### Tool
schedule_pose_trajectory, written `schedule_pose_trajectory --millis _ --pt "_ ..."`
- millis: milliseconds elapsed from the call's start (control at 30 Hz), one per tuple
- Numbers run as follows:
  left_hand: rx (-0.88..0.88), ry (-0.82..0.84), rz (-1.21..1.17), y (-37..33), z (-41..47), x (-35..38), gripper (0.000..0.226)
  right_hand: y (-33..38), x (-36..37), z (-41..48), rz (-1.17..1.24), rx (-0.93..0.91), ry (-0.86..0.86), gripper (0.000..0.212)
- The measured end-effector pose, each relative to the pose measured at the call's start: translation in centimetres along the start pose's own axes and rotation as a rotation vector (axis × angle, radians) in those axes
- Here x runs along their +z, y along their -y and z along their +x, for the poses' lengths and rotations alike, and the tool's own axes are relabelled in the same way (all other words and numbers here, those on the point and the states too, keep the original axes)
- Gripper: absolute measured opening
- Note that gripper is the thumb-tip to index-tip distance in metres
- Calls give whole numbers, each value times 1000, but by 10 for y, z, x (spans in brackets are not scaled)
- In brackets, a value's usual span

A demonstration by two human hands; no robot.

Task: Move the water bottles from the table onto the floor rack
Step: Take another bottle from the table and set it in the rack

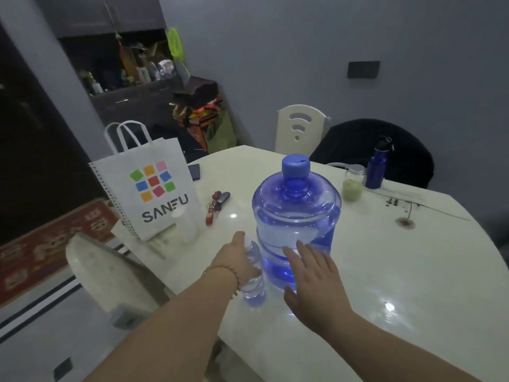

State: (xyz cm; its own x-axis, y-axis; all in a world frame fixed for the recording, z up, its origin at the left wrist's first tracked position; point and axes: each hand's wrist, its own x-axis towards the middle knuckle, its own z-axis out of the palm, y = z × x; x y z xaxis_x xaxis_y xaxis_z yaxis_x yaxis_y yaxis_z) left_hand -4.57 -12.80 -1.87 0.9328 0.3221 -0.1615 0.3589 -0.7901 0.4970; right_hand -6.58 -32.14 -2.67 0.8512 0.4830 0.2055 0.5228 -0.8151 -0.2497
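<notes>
Water jug, big, blue and capped, stands upright on the pale table. Just left of the jug stands a small clear bottle, upright too, with the left hand wrapped around its upper half. Against the jug's near lower wall lies the right hand, fingers spread flat, gripping nothing. Further left of the jug are keys and a white shopping bag; behind the jug to its right stand a glass jar and a dark blue flask.
</notes>
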Motion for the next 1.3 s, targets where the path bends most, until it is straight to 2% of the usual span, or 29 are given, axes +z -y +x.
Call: schedule_pose_trajectory --millis 100,200,333,500,633,667,733,833,933,967,1067,1133,1200,1233,1300 --pt "79 -123 -84 9 3 12 44 5 5 9 17 12 -40 69" --pt "112 -172 -185 10 0 18 44 -1 9 8 78 53 -154 70" --pt "139 -149 -194 5 -14 22 62 -20 9 8 178 157 -277 65" --pt "262 -147 -260 -14 -46 29 39 -35 -4 -10 289 92 -210 59" --pt "383 -125 -429 -67 -70 33 41 -44 -31 -47 536 63 -56 70" --pt "437 -103 -447 -89 -78 37 44 -49 -42 -59 604 109 -72 72" --pt "537 -58 -460 -136 -97 48 47 -61 -67 -81 716 246 -213 72" --pt "684 101 -544 -209 -134 63 56 -95 -112 -119 721 446 -451 61" --pt "752 397 -708 -271 -169 78 60 -134 -163 -166 637 495 -553 57" --pt "708 513 -813 -287 -178 84 60 -145 -177 -180 630 509 -588 57" --pt "358 739 -979 -349 -212 117 64 -189 -222 -228 679 548 -764 56" --pt "222 769 -1001 -396 -244 147 48 -224 -250 -264 645 528 -847 54" --pt "180 797 -999 -442 -274 178 47 -257 -270 -296 608 495 -901 52" --pt "137 904 -1069 -469 -294 196 51 -277 -278 -317 603 483 -922 51" --pt "26 1196 -1363 -524 -333 224 49 -317 -298 -356 589 459 -952 51"
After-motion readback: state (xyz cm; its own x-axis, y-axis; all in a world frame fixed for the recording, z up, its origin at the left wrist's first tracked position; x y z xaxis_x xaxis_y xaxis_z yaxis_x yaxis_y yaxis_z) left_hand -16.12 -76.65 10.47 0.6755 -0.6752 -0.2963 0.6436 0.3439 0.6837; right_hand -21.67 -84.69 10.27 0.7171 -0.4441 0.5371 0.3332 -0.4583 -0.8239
